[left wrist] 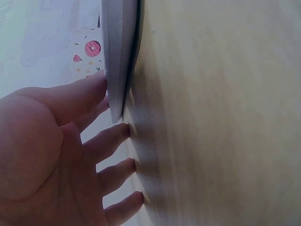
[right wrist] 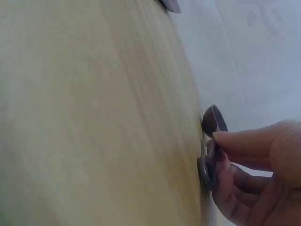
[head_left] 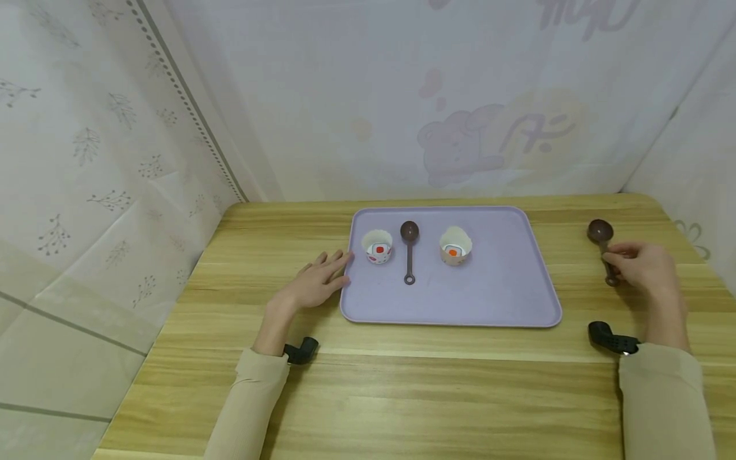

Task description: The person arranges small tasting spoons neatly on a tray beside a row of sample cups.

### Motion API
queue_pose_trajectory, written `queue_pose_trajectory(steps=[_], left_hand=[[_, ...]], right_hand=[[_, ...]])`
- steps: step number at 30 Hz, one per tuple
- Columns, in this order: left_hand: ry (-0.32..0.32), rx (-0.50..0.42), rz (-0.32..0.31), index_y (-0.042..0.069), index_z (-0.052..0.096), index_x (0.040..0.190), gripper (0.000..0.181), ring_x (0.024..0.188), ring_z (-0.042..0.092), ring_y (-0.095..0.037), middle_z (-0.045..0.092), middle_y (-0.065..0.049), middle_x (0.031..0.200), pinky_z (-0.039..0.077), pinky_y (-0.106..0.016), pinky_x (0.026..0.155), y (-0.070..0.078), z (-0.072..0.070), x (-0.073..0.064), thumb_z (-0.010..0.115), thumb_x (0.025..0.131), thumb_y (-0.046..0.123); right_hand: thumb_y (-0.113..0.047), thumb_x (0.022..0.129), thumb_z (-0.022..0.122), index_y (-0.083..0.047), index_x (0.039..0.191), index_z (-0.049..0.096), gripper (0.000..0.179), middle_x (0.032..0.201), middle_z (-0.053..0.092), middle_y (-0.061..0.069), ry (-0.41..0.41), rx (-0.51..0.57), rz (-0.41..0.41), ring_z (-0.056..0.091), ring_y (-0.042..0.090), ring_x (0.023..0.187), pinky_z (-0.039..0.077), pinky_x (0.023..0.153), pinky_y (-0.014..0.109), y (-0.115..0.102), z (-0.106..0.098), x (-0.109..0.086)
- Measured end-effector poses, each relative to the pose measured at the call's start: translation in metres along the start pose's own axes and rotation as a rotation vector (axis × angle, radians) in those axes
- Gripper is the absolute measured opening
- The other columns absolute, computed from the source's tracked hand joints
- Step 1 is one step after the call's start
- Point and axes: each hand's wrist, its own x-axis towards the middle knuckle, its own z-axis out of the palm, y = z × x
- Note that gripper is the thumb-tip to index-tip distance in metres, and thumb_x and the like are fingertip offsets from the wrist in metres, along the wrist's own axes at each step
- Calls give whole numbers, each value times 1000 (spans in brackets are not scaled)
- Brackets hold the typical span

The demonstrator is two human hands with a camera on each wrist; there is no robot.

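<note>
My right hand (head_left: 646,265) pinches the handle of a brown measuring spoon (head_left: 600,231) at the right of the table. In the right wrist view the thumb and fingers hold this spoon (right wrist: 212,121) close over the wood. My left hand (head_left: 316,279) lies with spread fingers at the left edge of a lilac tray (head_left: 489,294); in the left wrist view the thumb touches the tray's rim (left wrist: 120,52) and other fingertips (left wrist: 123,129) rest on the table. On the tray, a second brown spoon (head_left: 409,252) lies between two paper baking cups, the left one (head_left: 377,257) and the right one (head_left: 454,258).
Each paper cup has a small printed picture or piece inside, red in the left, orange in the right. The wooden table (head_left: 437,396) meets a pale printed curtain (head_left: 322,115) at its back. Black wrist cameras (head_left: 612,338) sit on both wrists.
</note>
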Motion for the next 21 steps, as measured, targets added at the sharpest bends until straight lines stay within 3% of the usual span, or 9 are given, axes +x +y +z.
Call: queue_pose_trajectory(steps=[11, 21], left_hand=[[0, -7, -1, 14, 27, 161, 59, 151, 6, -47, 19, -17, 165, 5, -65, 119, 1, 0, 0, 47, 108, 31], [-5, -6, 1, 13, 27, 161, 59, 151, 7, -47, 19, -18, 165, 5, -65, 119, 2, -2, -1, 47, 109, 31]], right_hand=[[-22, 104, 54, 18, 123, 56, 44, 90, 67, 21, -2, -53, -2, 55, 1, 62, 48, 54, 23, 0, -1, 0], [-20, 104, 54, 19, 121, 54, 43, 80, 67, 5, -15, -20, -14, 57, 2, 62, 49, 54, 21, -6, -7, -2]])
